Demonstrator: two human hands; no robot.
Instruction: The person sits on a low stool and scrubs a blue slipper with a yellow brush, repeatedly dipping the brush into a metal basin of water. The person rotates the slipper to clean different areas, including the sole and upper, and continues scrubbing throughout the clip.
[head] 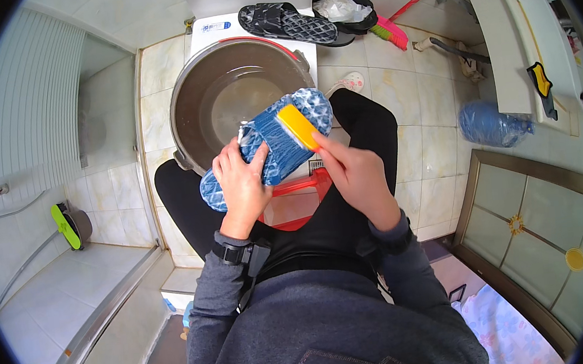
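Note:
A blue slide sandal (289,156) with white soapy foam on it is held at a tilt over the near rim of a round brown basin (177,88), which has cloudy water in its bottom. My left hand (242,186) grips the sandal near its lower left end, thumb on the strap. In my right hand (353,176) is a yellow scrubbing brush (296,124), its bristles against the strap. Beyond the basin, a pair of black and grey patterned slide sandals (304,25) lies on a white surface.
A red plastic stool (300,220) is between my legs. Past the basin stand a black-lined waste bin (373,13) and a pink and green broom head (395,35). To the right are a blue plastic water bottle (492,124) and a framed glass door (500,195).

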